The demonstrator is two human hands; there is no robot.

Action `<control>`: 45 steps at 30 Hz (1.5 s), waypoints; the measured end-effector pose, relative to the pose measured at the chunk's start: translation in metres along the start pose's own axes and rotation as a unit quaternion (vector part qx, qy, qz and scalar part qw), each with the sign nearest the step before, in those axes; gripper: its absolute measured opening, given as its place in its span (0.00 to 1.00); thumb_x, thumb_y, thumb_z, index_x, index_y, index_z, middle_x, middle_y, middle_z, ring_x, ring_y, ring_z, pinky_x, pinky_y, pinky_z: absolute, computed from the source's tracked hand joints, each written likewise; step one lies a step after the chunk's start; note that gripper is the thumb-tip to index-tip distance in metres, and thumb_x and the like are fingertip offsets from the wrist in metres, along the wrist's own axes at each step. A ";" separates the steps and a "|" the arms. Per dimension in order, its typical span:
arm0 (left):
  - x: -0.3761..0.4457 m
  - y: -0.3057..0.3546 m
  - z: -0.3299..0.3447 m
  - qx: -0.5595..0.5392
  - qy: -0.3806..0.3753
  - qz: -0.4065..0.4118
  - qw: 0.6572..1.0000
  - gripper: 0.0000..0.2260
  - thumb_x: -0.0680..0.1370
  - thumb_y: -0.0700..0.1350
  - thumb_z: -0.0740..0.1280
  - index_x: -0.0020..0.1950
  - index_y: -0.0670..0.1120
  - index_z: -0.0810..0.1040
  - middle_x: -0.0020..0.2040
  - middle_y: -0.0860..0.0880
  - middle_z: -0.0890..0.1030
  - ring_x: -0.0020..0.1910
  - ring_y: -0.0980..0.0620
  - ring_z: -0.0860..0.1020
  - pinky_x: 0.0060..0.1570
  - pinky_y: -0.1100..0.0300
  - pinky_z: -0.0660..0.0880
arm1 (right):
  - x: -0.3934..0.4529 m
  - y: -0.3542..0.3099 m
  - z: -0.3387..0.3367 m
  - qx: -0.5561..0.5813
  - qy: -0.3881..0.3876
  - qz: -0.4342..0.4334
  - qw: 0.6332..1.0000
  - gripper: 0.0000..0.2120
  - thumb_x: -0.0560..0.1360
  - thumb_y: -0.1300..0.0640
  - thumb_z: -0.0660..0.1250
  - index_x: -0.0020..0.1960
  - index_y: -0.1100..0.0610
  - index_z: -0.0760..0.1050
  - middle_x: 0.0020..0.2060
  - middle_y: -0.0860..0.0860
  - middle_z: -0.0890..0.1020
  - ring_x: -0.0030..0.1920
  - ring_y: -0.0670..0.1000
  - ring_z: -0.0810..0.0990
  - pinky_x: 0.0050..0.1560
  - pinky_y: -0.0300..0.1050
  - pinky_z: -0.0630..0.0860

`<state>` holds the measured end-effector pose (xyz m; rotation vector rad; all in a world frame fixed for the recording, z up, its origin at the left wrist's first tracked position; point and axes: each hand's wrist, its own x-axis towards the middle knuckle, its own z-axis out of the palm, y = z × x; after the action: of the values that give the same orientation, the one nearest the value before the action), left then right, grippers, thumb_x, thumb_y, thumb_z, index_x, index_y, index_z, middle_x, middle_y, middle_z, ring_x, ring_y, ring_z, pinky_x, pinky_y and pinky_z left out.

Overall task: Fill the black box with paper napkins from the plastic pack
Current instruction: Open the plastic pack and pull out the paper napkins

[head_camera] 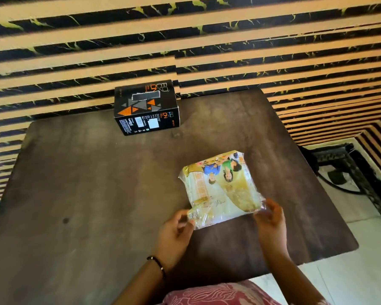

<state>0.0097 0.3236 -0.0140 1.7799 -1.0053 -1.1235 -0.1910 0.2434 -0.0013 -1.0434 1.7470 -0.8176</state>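
A plastic pack (221, 186) of paper napkins, printed in yellow and white with figures on its wrapper, is seen lying flat on a dark brown table (97, 194), its near edge taken at both corners. The crinkled film at the near-left corner is pinched between the closed fingers of the left hand (174, 232); the loose clear flap at the near-right corner is gripped by the right hand (271, 219). The black box (146, 106), marked with orange and grey triangles and a slot in its top face, is set well apart at the table's far edge, against a striped wall (251, 40). No napkins are seen outside the wrapper. If the film is pulled apart too sharply, the thin wrapper could be torn wide and the stack spilled across the table. The pack could also be dragged toward the near edge, since only its corners are held.
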 end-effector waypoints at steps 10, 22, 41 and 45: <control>0.034 0.044 -0.005 0.269 -0.062 0.263 0.925 0.29 0.72 0.58 0.58 0.70 0.46 0.63 0.71 0.47 0.65 0.70 0.50 0.63 0.68 0.60 0.62 | -0.027 -0.040 0.020 -0.276 -0.040 -0.273 0.921 0.16 0.74 0.61 0.65 0.61 0.54 0.75 0.62 0.52 0.77 0.65 0.53 0.69 0.63 0.48 0.68; 0.052 0.045 0.030 0.451 -0.093 0.163 0.872 0.37 0.75 0.56 0.61 0.75 0.46 0.45 0.77 0.48 0.51 0.75 0.50 0.49 0.73 0.48 0.43 | 0.011 -0.060 0.037 -0.468 -0.089 -0.191 0.858 0.16 0.75 0.50 0.58 0.62 0.50 0.71 0.61 0.50 0.76 0.65 0.54 0.62 0.63 0.51 0.60; 0.051 0.032 0.044 0.444 -0.049 0.124 0.886 0.39 0.72 0.58 0.63 0.75 0.51 0.45 0.77 0.53 0.51 0.75 0.55 0.49 0.73 0.46 0.41 | 0.037 -0.046 0.018 -0.283 -0.167 -0.249 0.911 0.18 0.73 0.57 0.67 0.33 0.36 0.68 0.38 0.30 0.73 0.52 0.43 0.63 0.43 0.41 0.47; 0.054 0.034 0.046 0.452 -0.052 0.104 0.884 0.39 0.72 0.60 0.62 0.75 0.51 0.44 0.77 0.53 0.49 0.75 0.55 0.46 0.72 0.44 0.38 | 0.040 -0.038 0.014 -0.276 -0.183 -0.276 0.902 0.20 0.73 0.59 0.66 0.32 0.36 0.67 0.40 0.32 0.73 0.55 0.44 0.64 0.47 0.40 0.47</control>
<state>-0.0243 0.2526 -0.0142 2.2260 -1.9538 -0.6311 -0.1755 0.1903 0.0117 -1.9955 1.3846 -0.3987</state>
